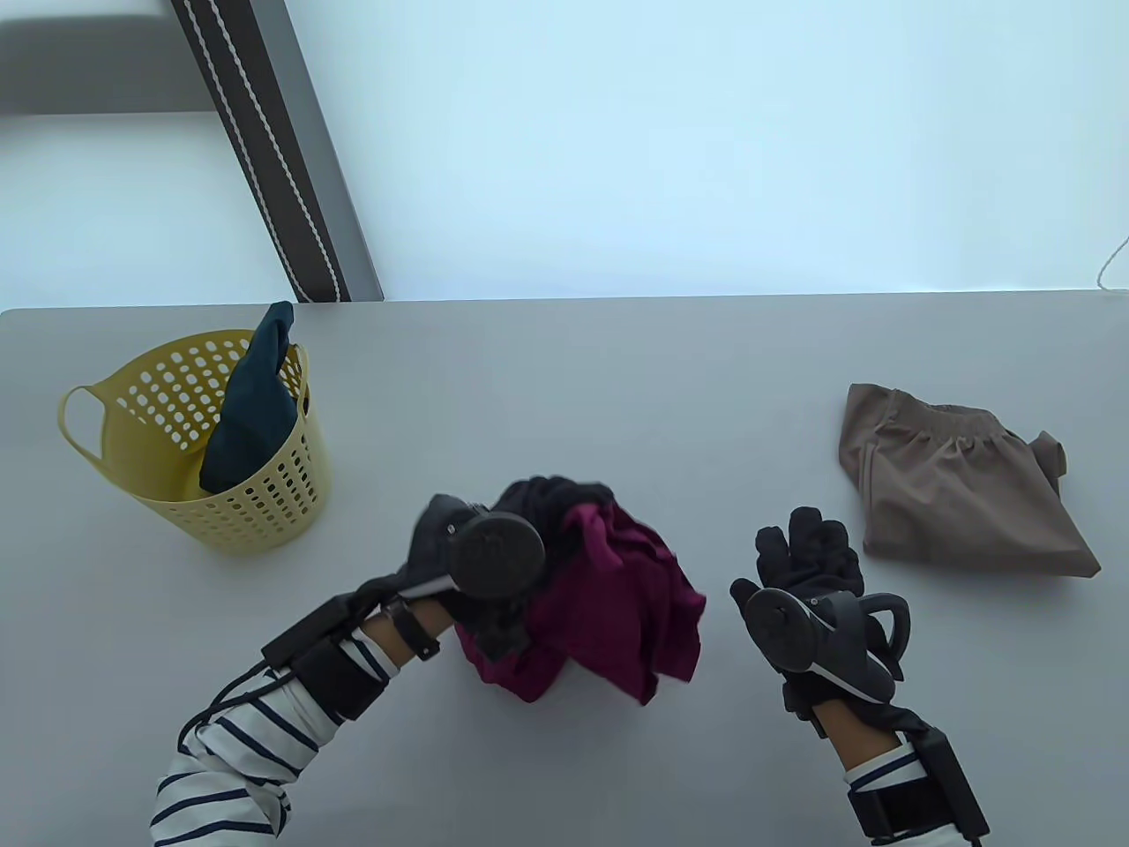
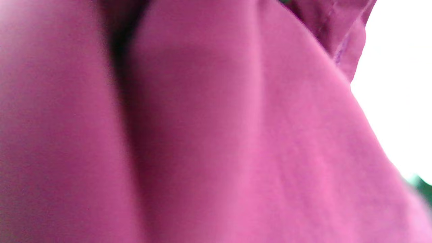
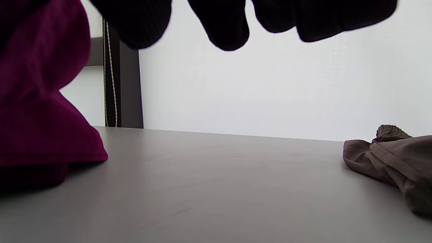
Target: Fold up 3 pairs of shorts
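Table view: the left hand [image 1: 494,565] grips a bunched pair of maroon fabric shorts [image 1: 617,609], fingers curled into the top of the bundle, which hangs in a crumpled lump with its lower edge at or just above the grey table [image 1: 564,379]. No clear long axis; the cloth is a wad. The right hand [image 1: 807,565] sits at 3 o'clock from the bundle, near but not touching, fingers loosely extended toward 12 o'clock, holding nothing. It is the free hand and the nearer one to the loose right side of the cloth, so it likely reaches toward 9 o'clock to catch an edge and spread it. A folded taupe pair of shorts [image 1: 961,485] lies at 2 o'clock from the right hand. A yellow perforated plastic basket [image 1: 256,503] at 10 o'clock from the left hand holds a dark teal garment [image 1: 251,406], presumably the third pair.

Left wrist view: filled by maroon cloth [image 2: 236,135], pressed close; fingers not visible.

Right wrist view: the gloved fingertips [image 3: 222,27] hang free at 12 o'clock, empty. Maroon bundle [image 3: 40,118] at 9 o'clock, taupe shorts [image 3: 395,158] at 3 o'clock on the table.
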Action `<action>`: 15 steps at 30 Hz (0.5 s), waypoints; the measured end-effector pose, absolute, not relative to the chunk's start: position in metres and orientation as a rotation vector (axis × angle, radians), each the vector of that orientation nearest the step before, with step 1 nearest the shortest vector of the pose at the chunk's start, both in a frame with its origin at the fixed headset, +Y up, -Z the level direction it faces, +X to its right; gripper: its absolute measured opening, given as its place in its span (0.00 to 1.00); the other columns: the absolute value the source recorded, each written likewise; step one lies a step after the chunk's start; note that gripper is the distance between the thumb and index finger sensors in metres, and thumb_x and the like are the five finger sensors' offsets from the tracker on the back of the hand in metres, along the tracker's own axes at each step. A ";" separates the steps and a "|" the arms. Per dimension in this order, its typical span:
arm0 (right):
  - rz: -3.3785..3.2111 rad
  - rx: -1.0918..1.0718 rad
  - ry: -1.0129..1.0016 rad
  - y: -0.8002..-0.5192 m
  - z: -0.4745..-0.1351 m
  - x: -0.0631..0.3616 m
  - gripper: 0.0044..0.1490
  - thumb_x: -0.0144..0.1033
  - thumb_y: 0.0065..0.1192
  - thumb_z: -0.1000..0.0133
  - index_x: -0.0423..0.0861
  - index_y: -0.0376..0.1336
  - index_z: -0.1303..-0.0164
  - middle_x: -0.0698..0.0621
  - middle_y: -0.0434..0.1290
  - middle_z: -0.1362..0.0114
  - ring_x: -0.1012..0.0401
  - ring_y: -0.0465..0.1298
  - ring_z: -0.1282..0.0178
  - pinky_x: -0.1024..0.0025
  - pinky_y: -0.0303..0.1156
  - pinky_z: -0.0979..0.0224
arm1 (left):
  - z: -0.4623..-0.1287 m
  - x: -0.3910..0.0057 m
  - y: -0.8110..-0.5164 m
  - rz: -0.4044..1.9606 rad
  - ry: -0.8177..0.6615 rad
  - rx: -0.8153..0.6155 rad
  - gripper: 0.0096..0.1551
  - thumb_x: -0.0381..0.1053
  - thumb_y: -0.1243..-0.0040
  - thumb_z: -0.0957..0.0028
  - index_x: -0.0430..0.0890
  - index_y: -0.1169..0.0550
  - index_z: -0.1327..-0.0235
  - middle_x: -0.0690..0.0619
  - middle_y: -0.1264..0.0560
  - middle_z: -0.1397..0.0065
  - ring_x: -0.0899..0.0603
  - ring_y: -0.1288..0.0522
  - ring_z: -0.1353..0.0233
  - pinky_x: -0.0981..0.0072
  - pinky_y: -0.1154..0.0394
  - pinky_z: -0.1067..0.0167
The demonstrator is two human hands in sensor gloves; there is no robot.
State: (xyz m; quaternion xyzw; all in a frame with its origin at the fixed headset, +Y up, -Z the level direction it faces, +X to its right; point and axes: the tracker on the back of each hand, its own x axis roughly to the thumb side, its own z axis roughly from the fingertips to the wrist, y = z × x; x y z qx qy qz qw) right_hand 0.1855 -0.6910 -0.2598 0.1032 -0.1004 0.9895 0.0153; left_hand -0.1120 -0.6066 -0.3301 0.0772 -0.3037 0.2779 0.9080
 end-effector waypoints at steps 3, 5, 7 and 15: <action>3.080 0.308 -0.292 -0.693 -0.261 0.187 0.42 0.48 0.50 0.43 0.32 0.54 0.28 0.22 0.47 0.25 0.25 0.57 0.30 0.34 0.57 0.34 | -0.387 -0.145 -0.624 0.716 -0.282 0.027 0.24 0.50 0.59 0.42 0.48 0.37 0.32 0.55 0.25 0.41 0.44 0.20 0.39 0.41 0.26 0.34; 3.083 0.301 -0.280 -0.694 -0.262 0.187 0.42 0.48 0.50 0.43 0.32 0.54 0.28 0.22 0.47 0.25 0.25 0.57 0.30 0.34 0.57 0.34 | -0.408 -0.160 -0.647 0.675 -0.097 -0.060 0.30 0.49 0.58 0.41 0.42 0.42 0.27 0.47 0.29 0.34 0.38 0.23 0.34 0.35 0.29 0.34; 3.085 0.296 -0.274 -0.694 -0.262 0.188 0.42 0.48 0.50 0.43 0.32 0.54 0.28 0.22 0.47 0.25 0.25 0.57 0.30 0.34 0.57 0.35 | -0.421 -0.172 -0.669 0.562 0.041 -0.113 0.43 0.49 0.57 0.42 0.32 0.57 0.24 0.27 0.40 0.25 0.25 0.30 0.29 0.27 0.34 0.35; 3.085 0.300 -0.263 -0.695 -0.262 0.187 0.42 0.48 0.50 0.43 0.32 0.54 0.28 0.22 0.47 0.25 0.25 0.57 0.31 0.34 0.57 0.35 | -0.381 -0.130 -0.630 0.224 -0.322 0.259 0.54 0.51 0.55 0.42 0.32 0.74 0.31 0.16 0.64 0.23 0.18 0.45 0.24 0.22 0.44 0.33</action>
